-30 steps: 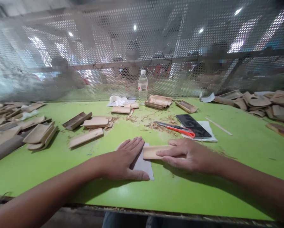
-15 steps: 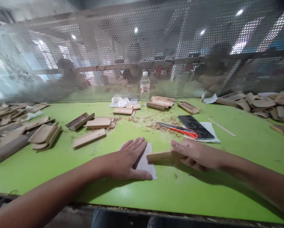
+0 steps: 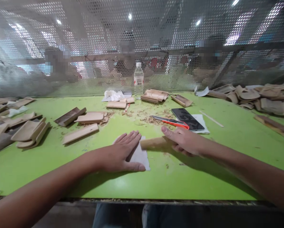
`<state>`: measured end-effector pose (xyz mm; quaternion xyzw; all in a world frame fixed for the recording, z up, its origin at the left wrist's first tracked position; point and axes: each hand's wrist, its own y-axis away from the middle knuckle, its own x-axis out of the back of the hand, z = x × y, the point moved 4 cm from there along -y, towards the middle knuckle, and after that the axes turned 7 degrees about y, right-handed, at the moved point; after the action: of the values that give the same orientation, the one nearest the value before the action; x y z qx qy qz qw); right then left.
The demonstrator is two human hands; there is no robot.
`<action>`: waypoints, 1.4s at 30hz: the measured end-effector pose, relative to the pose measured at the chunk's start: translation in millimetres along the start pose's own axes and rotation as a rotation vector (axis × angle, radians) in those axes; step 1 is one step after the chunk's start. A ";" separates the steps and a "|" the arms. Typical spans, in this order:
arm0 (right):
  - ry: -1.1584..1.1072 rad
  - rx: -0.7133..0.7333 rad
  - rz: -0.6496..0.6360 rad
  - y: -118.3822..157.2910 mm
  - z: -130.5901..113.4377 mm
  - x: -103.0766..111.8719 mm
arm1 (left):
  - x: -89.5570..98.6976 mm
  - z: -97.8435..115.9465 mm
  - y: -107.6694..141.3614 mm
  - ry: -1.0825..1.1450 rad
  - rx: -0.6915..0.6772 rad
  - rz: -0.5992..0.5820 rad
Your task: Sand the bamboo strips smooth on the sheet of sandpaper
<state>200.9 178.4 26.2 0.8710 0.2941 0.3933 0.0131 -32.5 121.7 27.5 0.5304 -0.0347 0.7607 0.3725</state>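
My left hand [image 3: 121, 154] lies flat with fingers spread, pressing a whitish sheet of paper [image 3: 141, 155] onto the green table. In my right hand [image 3: 182, 141] is a bamboo piece [image 3: 153, 143], tilted a little, its near end over the right edge of the sheet. The thumb lies on top and the fingers curl beneath. Just beyond that hand are a red-handled cutter knife [image 3: 172, 123] and a dark phone [image 3: 187, 119], which rests partly on a white tissue [image 3: 202, 123].
Cut bamboo pieces [image 3: 91, 117] and shavings lie across the table's middle. Bamboo heaps [image 3: 262, 98] stand on both sides. A water bottle [image 3: 138, 80] stands before the perforated metal screen [image 3: 96, 72]; people sit behind it. A thin strip [image 3: 211, 118] lies right of the phone.
The whole view has shifted, so everything sits a little further left and higher. My right hand has turned the bamboo piece slightly; my left hand stays flat on the paper.
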 end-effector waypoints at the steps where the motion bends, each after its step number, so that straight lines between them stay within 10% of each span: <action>1: 0.025 0.008 0.080 -0.3 -0.1 2.9 | 0.2 0.0 -0.1 0.007 0.002 0.004; 4: -0.124 -0.069 0.064 1.8 3.8 -0.7 | 2.9 2.0 -1.2 0.041 -0.020 0.068; 10: -0.568 -0.175 -0.458 14.0 4.5 -26.7 | 17.2 18.7 2.4 0.143 -0.242 0.364; 21: -0.734 -0.119 -0.560 16.0 -2.0 -30.7 | 22.0 40.7 15.1 0.060 -0.531 0.490; 31: -0.277 0.151 -0.073 10.7 -4.2 -3.9 | 25.6 18.5 8.4 0.245 -0.310 0.484; 42: -0.199 0.142 0.137 15.9 -13.7 4.1 | 30.2 17.8 7.2 0.318 -0.267 0.488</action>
<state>201.5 164.5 42.4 0.9226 0.2581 0.2831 -0.0462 -27.8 124.5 62.9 0.3273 -0.2019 0.8897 0.2462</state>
